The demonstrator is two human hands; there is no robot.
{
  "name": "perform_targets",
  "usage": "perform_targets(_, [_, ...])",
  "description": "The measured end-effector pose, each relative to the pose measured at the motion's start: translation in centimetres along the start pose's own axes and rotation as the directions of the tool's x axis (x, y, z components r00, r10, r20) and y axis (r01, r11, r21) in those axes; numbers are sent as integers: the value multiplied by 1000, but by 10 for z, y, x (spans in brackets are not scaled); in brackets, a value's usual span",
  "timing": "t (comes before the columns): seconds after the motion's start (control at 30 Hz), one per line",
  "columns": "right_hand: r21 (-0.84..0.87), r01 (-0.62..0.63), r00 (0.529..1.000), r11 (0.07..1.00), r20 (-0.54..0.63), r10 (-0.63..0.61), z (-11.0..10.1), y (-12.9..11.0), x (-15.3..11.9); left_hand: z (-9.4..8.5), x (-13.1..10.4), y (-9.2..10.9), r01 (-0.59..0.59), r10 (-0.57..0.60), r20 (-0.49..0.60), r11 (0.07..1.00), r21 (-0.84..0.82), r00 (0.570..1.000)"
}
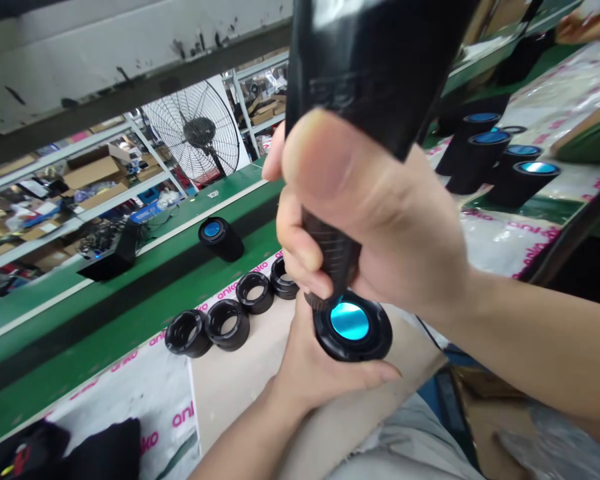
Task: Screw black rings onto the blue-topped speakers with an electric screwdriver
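My left hand (320, 373) is wrapped around a black cylinder (380, 331) whose round top has a shiny blue disc; its thumb lies along the near side. Above it, my right hand (375, 207) grips a black handheld tool (365, 67), large and close to the camera. The tool's narrow ribbed lower part points down to the left rim of the cylinder; whether its tip touches the rim is hidden by fingers. Several black rings (229, 325) stand in a row to the left of my left hand, on the edge of a beige board (245, 393).
Behind runs a green belt (80, 327) with a black cylinder (223, 240) and a black box (113, 257). More blue-topped cylinders (525, 183) stand at the right, near another person's arm. A dark cloth (105, 453) lies at the lower left; a metal beam crosses overhead.
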State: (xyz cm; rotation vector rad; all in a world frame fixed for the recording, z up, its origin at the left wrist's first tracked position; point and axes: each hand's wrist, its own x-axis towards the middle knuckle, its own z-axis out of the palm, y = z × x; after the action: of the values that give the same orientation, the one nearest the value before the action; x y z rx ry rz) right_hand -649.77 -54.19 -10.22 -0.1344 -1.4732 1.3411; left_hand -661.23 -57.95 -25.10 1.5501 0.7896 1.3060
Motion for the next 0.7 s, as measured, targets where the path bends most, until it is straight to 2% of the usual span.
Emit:
perform_targets(0.07, [28,74,997,997,10,-74,2,5,-1,1,-1,-1,9,-9,7,1000,-4,1000])
perform_targets(0.1, [23,67,998,997,-8,-67,4,7,-2,1,-1,-1,12,-12,0,1000,2,1000])
perform_targets(0.2, [34,14,1000,999,9,-15,9,9,0,3,-2,0,11,-10,-53,999,32,999])
perform_targets(0.3, [89,-22,998,996,59,16,12,8,1,4,-3,1,15,-13,-59,1000,25,998])
perform_targets(0.47, [38,-122,992,992,19,121,5,9,-3,4,-6,-2,6,-4,-78,1000,25,997])
perform_targets(0.7, [64,-216,968,974,142,205,3,18,0,6,-10,-11,33,-38,-84,998,-61,996])
